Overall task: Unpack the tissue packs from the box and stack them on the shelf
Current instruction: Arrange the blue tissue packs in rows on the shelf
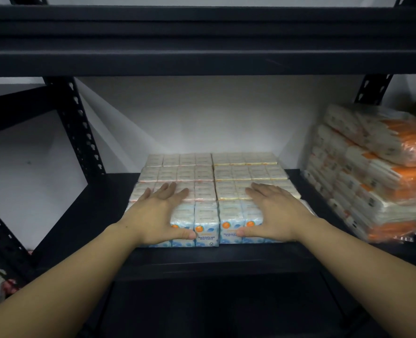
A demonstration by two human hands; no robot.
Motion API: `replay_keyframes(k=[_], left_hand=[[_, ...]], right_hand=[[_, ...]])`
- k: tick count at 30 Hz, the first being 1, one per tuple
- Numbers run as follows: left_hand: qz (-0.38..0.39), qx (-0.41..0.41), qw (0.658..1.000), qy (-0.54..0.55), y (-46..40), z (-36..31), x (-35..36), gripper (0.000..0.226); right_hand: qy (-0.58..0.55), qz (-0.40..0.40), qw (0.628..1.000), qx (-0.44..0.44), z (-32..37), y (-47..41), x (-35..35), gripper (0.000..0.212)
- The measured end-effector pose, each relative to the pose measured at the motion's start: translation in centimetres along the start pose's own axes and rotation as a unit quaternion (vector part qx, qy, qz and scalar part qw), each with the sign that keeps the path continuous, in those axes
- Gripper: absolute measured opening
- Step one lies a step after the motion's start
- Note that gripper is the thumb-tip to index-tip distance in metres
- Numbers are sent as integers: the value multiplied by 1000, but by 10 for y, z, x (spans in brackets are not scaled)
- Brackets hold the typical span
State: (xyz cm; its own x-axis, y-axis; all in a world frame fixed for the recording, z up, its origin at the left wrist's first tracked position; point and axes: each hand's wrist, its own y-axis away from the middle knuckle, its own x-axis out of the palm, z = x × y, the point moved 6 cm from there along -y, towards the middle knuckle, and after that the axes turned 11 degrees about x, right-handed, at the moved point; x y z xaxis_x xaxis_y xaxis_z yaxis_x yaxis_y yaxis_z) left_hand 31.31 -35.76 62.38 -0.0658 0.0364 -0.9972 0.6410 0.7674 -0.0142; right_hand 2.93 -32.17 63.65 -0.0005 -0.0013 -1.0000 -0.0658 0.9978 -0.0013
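Both forearms extend forward, bare. Left hand [161, 213] and right hand [271, 212] lie palm-down, fingers straight and spread, thumbs pointing inward toward each other, roughly level, well apart.

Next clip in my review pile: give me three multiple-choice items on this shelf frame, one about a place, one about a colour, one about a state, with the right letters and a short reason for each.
1. Where is the stack with orange wrapping?
A. At the shelf's right end
B. At the shelf's left end
C. On the beam above

2. What colour is the shelf frame?
A. White
B. Black
C. Red

3. How do the hands lie?
A. Both clenched in the air
B. Both flat on the packs
C. One holds a box

Answers:
1. A: the orange-wrapped stack sits right of the mini tissue packs.
2. B: the shelf frame and its uprights are black.
3. B: the left hand and right hand lie with fingers straight over the front packs' tops, thumbs on the front face.
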Motion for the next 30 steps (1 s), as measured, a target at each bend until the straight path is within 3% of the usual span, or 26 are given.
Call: replay_keyframes(k=[6, 9, 13, 17, 22, 25, 28, 30], left_hand=[[-41, -34, 998, 20, 31, 24, -19, 140], [-88, -108, 981, 134, 54, 54, -25, 137], [-127, -196, 925, 300, 76, 76, -9, 142], [-166, -179, 871, 426, 71, 57, 3, 107], [-224, -173, 833, 475, 65, 48, 10, 45], [-261, -170, 822, 477, 64, 42, 6, 65], [-264, -173, 820, 478, 60, 36, 9, 40], [-268, -176, 813, 486, 58, 35, 12, 36]], right_hand=[[-33, 14, 999, -25, 37, 2, -2, 134], [-55, 8, 997, -45, 68, 0, -1, 135], [-57, 18, 997, -39, 97, -8, 7, 139], [-47, -3, 998, -29, 100, -12, 10, 135], [-59, 11, 997, -57, 91, -8, 7, 133], [-60, 11, 996, -60, 75, -6, 5, 135], [-33, 11, 998, -45, 63, -5, 9, 134], [-32, 15, 998, -44, 63, -5, 11, 130]])
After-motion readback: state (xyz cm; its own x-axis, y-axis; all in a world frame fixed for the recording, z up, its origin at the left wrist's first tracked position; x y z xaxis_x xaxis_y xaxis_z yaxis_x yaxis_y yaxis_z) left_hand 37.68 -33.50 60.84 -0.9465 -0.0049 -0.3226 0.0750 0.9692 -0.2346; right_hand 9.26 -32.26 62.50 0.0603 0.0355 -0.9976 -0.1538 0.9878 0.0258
